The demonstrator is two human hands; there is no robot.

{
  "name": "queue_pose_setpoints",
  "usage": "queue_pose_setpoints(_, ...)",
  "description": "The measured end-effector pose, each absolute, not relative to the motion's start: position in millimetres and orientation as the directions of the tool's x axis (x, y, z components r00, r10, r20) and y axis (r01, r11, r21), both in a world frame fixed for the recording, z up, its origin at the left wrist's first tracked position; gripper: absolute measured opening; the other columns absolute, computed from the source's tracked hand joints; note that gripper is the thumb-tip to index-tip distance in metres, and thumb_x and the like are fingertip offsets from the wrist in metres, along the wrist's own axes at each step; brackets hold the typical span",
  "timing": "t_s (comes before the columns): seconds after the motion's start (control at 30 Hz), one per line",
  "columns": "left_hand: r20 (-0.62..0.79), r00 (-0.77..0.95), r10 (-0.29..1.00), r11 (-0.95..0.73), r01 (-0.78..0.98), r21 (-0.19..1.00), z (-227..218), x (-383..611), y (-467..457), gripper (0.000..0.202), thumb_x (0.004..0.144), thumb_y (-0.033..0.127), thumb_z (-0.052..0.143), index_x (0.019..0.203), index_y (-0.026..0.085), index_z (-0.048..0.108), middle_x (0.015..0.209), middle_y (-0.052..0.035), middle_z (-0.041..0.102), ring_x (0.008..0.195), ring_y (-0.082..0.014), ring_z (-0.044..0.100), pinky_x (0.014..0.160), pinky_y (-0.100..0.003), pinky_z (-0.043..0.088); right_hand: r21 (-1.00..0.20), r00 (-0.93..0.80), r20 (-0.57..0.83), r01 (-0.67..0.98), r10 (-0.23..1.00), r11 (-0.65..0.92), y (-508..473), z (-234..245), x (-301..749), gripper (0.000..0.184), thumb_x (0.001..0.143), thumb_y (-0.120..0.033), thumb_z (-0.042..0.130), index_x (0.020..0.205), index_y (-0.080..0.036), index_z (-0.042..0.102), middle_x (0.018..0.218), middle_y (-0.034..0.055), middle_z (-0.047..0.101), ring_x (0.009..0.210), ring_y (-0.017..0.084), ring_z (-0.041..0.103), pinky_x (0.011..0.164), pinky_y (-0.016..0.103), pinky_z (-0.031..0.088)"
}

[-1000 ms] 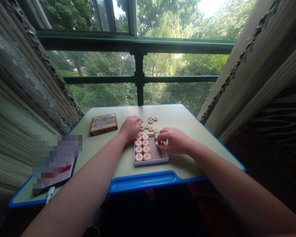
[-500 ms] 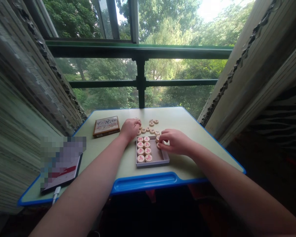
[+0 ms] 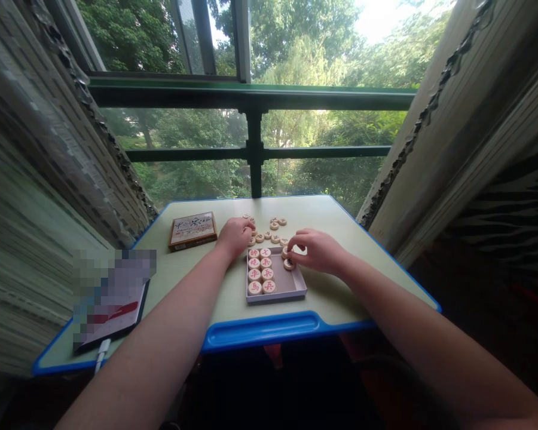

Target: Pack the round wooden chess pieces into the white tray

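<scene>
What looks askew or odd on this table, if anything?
No damage visible. Only the loose pieces look untidy: scattered irregularly beyond the tray, whereas the red-marked pieces inside stand in two neat columns.

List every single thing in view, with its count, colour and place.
Tray: one, pale, table centre
Red-marked pieces: eight tops showing, wooden, tray's left two columns
Dark-marked piece: one clear, wooden, tray's right side; another behind, partly hidden
Loose pieces: several, some hidden, wooden, beyond the tray
Box: one, brown-edged, left of tray
Tablet: one, dark-edged, table's left
Plug: one, white, at tablet
Table: one, pale green, blue rim
Curtains: two sides, pale, flanking window
Railing: one, dark green, beyond table
Trees: several, green, outside
Left hand: one, bare, at loose pieces
Right hand: one, bare, at tray's right side
</scene>
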State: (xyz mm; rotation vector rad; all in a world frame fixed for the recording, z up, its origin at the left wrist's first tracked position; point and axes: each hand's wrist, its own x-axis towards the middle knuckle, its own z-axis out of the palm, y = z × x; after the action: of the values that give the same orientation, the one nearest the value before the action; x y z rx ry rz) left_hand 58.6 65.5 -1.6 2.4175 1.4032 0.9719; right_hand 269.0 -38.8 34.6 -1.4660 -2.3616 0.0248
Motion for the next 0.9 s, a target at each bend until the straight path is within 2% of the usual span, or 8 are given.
queue_pose_setpoints(0.17, 0.444, 0.329, 0.833, -0.530, 0.702, 0.475, -1, 58, 65, 0.030, 0.070, 0.011, 0.041, 0.075, 0.018, 0.070, 0.089, -0.0068, 0.071, 0.093, -0.0226, 0.061, 0.089, -0.035, 0.047, -0.217, -0.388, 0.284, 0.865, 0.877, 0.453, -40, 36, 269, 0.014, 0.077, -0.029, 0.059, 0.080, -0.020, 0.069, 0.072, 0.0013, 0.059, 0.065, 0.012, 0.050, 0.059, 0.023, 0.033)
queue_pose_setpoints(0.37, 0.384, 0.151, 0.911, -0.353, 0.768, 0.535, -1, 52, 69, 0.031, 0.067, 0.012, 0.046, 0.085, 0.017, 0.070, 0.096, -0.0096, 0.069, 0.093, -0.0240, 0.062, 0.083, -0.035, 0.049, -0.263, -0.320, 0.389, 0.860, 0.864, 0.437, -30, 32, 277, 0.016, 0.080, -0.019, 0.053, 0.083, -0.017, 0.068, 0.075, 0.0037, 0.060, 0.070, 0.013, 0.052, 0.065, 0.025, 0.039)
queue_pose_setpoints(0.5, 0.280, 0.120, 0.953, -0.286, 0.665, 0.690, -9, 50, 76, 0.034, 0.063, 0.010, 0.050, 0.091, 0.016, 0.069, 0.094, -0.0085, 0.070, 0.089, -0.0206, 0.064, 0.078, -0.030, 0.051, -0.321, -0.324, 0.459, 0.808, 0.827, 0.494, -11, 18, 288, 0.025, 0.082, -0.012, 0.048, 0.094, -0.018, 0.069, 0.089, 0.0076, 0.063, 0.082, 0.017, 0.055, 0.077, 0.030, 0.044)
queue_pose_setpoints(0.63, 0.220, 0.150, 0.964, -0.266, 0.492, 0.829, -15, 54, 79, 0.038, 0.063, 0.006, 0.050, 0.094, 0.015, 0.067, 0.101, -0.0082, 0.070, 0.095, -0.0181, 0.064, 0.082, -0.027, 0.051, -0.352, -0.380, 0.390, 0.781, 0.839, 0.517, 1, 7, 293, 0.041, 0.076, 0.002, 0.043, 0.095, -0.020, 0.072, 0.093, 0.0072, 0.063, 0.087, 0.016, 0.056, 0.083, 0.031, 0.045)
queue_pose_setpoints(0.73, 0.216, 0.181, 0.959, -0.276, 0.452, 0.848, -16, 55, 78, 0.034, 0.065, 0.007, 0.051, 0.093, 0.016, 0.068, 0.103, -0.0082, 0.069, 0.100, -0.0184, 0.062, 0.085, -0.029, 0.050, -0.372, -0.384, 0.341, 0.783, 0.858, 0.498, 3, 5, 292, 0.042, 0.076, 0.003, 0.044, 0.097, -0.020, 0.072, 0.094, 0.0077, 0.062, 0.087, 0.016, 0.056, 0.083, 0.030, 0.046)
queue_pose_setpoints(0.9, 0.237, 0.133, 0.962, -0.272, 0.495, 0.825, -13, 49, 79, 0.036, 0.065, 0.005, 0.048, 0.090, 0.018, 0.070, 0.107, -0.0074, 0.068, 0.104, -0.0196, 0.060, 0.088, -0.032, 0.049, -0.402, -0.372, 0.330, 0.776, 0.868, 0.485, 3, 7, 293, 0.043, 0.076, 0.004, 0.044, 0.098, -0.019, 0.071, 0.096, 0.0080, 0.062, 0.089, 0.016, 0.055, 0.084, 0.030, 0.045)
